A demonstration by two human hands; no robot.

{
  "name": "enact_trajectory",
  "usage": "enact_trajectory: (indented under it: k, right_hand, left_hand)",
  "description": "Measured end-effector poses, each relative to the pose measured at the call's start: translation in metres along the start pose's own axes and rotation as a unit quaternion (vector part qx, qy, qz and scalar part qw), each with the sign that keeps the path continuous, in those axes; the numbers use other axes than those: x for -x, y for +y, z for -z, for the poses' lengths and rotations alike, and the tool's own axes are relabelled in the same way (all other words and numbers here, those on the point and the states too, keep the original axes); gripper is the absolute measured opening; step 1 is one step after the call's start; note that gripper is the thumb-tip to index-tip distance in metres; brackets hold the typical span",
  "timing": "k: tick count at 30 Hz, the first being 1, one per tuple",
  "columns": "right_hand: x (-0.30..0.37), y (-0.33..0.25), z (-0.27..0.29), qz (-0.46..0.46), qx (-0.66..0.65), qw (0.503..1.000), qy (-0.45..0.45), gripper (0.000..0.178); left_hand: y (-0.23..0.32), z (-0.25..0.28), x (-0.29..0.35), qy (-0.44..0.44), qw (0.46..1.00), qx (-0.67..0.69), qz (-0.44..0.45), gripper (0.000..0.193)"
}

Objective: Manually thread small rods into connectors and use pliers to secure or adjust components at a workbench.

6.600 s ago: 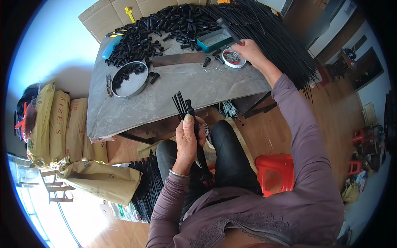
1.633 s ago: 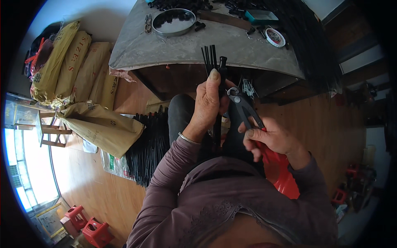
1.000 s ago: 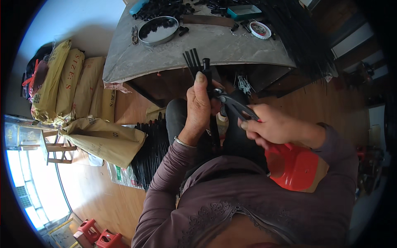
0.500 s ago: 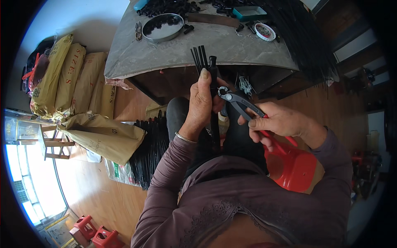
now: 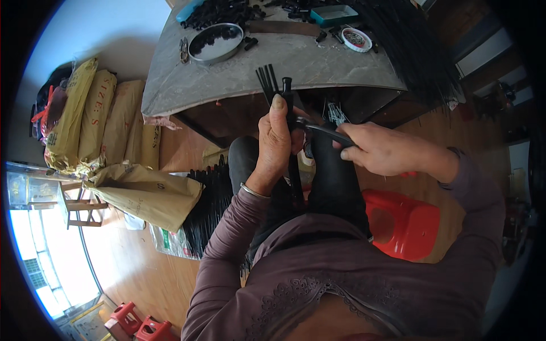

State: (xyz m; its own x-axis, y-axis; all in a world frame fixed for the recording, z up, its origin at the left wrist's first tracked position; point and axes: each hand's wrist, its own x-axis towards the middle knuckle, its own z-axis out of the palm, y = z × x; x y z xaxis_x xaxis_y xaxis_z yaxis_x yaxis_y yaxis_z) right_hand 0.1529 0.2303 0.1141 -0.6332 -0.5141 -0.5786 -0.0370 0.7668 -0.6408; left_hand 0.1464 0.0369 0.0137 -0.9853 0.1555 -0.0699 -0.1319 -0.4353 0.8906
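My left hand (image 5: 274,133) is closed around a black umbrella-like frame, held upright in front of my knees. Its thick black tube (image 5: 287,86) ends in a small knob, and several thin black ribs (image 5: 265,79) fan out beside the thumb. From the right, my right hand (image 5: 382,149) grips dark-jawed pincers (image 5: 325,132) with its fingers wrapped over the handles. The pincers' jaws meet the tube beside my left fingers; what exactly they bite on is hidden.
On the grey table (image 5: 165,94) stand a round metal dish (image 5: 193,55), a teal tray (image 5: 333,15), a white lid of small parts (image 5: 368,45) and heaped black pieces (image 5: 210,14). Thin black rods (image 5: 412,51) hang over its right edge. A red stool (image 5: 412,227) stands beside my right leg.
My right hand has swung the pincers' handles upward and outward and turned palm-down, hiding the red grips. My left hand keeps hold of the frame.
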Motion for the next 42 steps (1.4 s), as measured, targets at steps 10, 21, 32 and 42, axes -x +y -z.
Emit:
enact_trajectory:
  k: [10, 21, 32, 42]
  right_hand:
    - [-0.127, 0.058, 0.063, 0.036, 0.344, 0.876, 0.336, 0.038]
    - [-0.123, 0.056, 0.029, 0.237, 0.36, 0.692, 0.58, 0.029]
    - [-0.025, 0.112, -0.077, 0.26, -0.612, 0.665, 0.34, 0.052]
    - [-0.075, 0.112, -0.084, 0.183, 0.023, 0.841, 0.508, 0.016]
  left_hand:
    - [-0.037, 0.011, -0.055, 0.149, 0.984, -0.053, -0.08, 0.035]
    - [0.124, 0.043, -0.024, 0.271, 0.895, 0.033, -0.353, 0.034]
    - [-0.03, 0.074, -0.027, 0.256, 0.904, 0.342, -0.005, 0.066]
    - [-0.025, -0.044, 0.018, -0.02, 0.92, -0.24, -0.308, 0.04]
